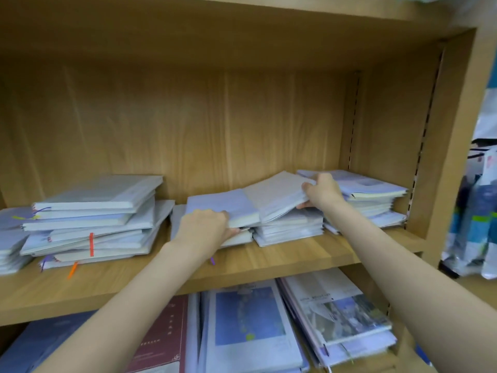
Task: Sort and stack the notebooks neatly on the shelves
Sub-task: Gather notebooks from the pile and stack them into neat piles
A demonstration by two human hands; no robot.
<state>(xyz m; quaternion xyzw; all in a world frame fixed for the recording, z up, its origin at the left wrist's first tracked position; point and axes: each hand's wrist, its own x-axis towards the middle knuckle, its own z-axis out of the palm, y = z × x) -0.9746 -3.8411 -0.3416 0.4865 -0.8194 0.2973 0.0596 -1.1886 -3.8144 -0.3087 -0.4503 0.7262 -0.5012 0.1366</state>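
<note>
Several pale blue and white notebooks lie in loose piles on a wooden shelf. My left hand grips the near left edge of a pale blue notebook on top of the middle pile. My right hand pinches the far right corner of a white notebook that lies tilted on the same pile, its right side raised. A messy pile with orange and purple ribbon markers sits to the left. Another pile sits at the right end against the side panel.
Below, a lower shelf holds larger notebooks: a maroon one, a blue picture cover and a photo cover. More pale notebooks lie at the far left edge. Packaged goods hang to the right of the shelf unit.
</note>
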